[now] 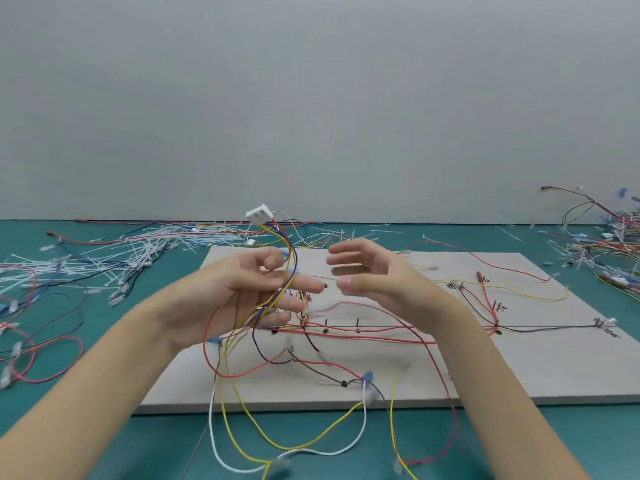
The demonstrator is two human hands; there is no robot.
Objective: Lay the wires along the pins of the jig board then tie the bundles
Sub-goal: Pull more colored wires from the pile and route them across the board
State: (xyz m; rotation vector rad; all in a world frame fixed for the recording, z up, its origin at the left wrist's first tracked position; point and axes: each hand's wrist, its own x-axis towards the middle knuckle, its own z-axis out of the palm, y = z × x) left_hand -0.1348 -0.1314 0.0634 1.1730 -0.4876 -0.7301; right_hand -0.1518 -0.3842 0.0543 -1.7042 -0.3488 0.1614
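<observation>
My left hand (256, 289) is raised over the beige jig board (540, 368) and grips a bundle of yellow, red, blue and black wires (289, 268). A white connector (259, 213) stands at the bundle's top, and the wires' loose ends hang down past the board's front edge. My right hand (370, 271) faces it, fingers curved. Its thumb and a lower finger pinch the end of a thin white cable tie (323, 276) that runs across to the bundle. Red and black wires (381, 332) lie along dark pins (357, 325) on the board.
A heap of white cable ties and loose wires (114, 258) covers the green table at the left. Another tangle of wires (609, 244) lies at the far right. A grey wall rises behind the table. Red wire loops (52, 358) lie near my left forearm.
</observation>
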